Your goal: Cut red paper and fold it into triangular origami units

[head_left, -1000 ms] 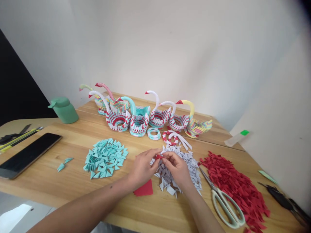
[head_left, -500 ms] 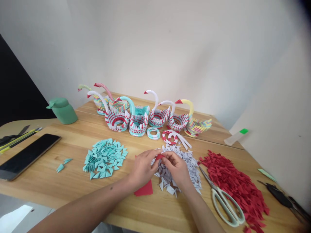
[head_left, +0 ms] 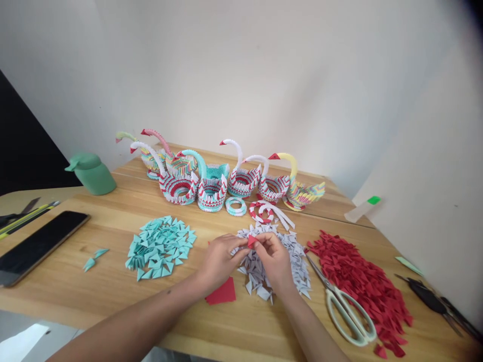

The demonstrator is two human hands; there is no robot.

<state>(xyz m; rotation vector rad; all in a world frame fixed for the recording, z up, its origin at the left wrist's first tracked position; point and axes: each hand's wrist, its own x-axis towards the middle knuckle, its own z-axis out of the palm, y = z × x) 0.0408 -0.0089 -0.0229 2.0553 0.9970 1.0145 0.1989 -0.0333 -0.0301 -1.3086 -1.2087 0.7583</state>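
Note:
Between my two hands is a small folded red paper piece (head_left: 252, 242), pointed at the top. My left hand (head_left: 223, 261) pinches its left side with thumb and fingertips. My right hand (head_left: 274, 257) grips the other side between thumb and bent fingers. Both hands are over the pile of white folded paper triangles (head_left: 296, 261). Partly under my left hand lies a flat red paper sheet (head_left: 223, 292) on the wooden table (head_left: 181, 322). To the right spreads a heap of red folded triangles (head_left: 362, 281).
Scissors (head_left: 349, 314) lie between the white and red piles. A teal triangle pile (head_left: 162, 246) and a phone (head_left: 41, 246) are on the left. Several paper swans (head_left: 213, 193) and paper rings (head_left: 236, 206) stand farther back. A green pitcher (head_left: 92, 176) stands back left; black-handled tools (head_left: 426, 296) lie far right.
The red piece has turned in my fingers and now shows a triangular face with a point upward. Both hands stay nearly in place; the view has shifted slightly.

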